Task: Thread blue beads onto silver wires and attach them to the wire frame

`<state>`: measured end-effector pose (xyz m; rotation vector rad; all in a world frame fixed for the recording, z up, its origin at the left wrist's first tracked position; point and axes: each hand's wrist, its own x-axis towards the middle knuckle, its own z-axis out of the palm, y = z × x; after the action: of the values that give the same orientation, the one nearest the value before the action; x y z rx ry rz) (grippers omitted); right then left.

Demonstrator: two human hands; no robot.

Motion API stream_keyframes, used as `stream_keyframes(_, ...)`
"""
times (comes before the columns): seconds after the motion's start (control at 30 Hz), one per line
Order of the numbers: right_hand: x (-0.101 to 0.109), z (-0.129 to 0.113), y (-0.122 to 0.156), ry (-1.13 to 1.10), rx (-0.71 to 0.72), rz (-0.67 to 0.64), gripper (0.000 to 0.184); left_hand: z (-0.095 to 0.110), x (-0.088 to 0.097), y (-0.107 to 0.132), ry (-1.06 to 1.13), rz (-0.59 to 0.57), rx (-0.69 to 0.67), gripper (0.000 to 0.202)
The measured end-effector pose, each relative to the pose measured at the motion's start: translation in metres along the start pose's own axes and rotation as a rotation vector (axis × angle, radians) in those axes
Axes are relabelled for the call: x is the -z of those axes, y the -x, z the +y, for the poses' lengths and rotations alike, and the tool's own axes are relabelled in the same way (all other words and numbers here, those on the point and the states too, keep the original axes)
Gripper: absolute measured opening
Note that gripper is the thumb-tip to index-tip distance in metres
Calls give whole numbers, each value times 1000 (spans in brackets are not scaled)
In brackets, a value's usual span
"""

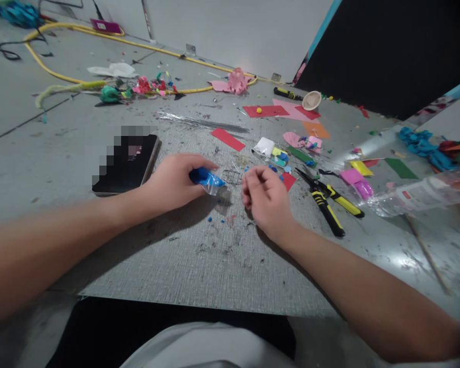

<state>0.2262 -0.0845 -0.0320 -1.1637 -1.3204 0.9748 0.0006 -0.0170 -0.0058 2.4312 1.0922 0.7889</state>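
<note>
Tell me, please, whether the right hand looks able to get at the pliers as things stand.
Probably yes: the pliers lie beside the right hand, handles uncovered, and nothing appears to block the way.

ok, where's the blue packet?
Head view, just left of centre: the blue packet is in the left hand, across a small gap from the right hand.

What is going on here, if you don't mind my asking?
A person's left hand holds a clear packet with blue material inside. The right hand is beside it, fingers drawn together; whether they pinch anything is unclear. Blue bits lie just below, pliers to the right, and wires farther back.
</note>
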Motion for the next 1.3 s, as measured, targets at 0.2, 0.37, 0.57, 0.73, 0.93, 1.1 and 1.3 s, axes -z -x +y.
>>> stream_keyframes(0.2, 3, 11, -8, -75, -83, 21, 35, -53, -9, -9, -155, 99, 45, 50)
stream_keyframes(0.37, -1, 14, -4, -64, -79, -59, 31, -48, -9, -10, -212, 171, 53, 68)
stream_keyframes(0.57, -2, 7, 4, 138, 221, -64, 10, 18, 4, 3, 130, -110, -49, 33)
stream_keyframes(0.73, 1, 2, 8, 407, 545, -104, 12, 35, -3, 12, 381, -237, 86, 23)
stream_keyframes(0.93, 1, 5, 6, 455, 609, -67, 12, 21, -9, 12, 441, -163, 182, 21)
stream_keyframes(1.1, 2, 5, 5, 470, 624, -152, 13, 14, -10, 11, 564, -180, 236, 26)
stream_keyframes(1.3, 3, 2, 4, 432, 638, -219, 11, 17, -4, 7, 528, -259, 204, 17)
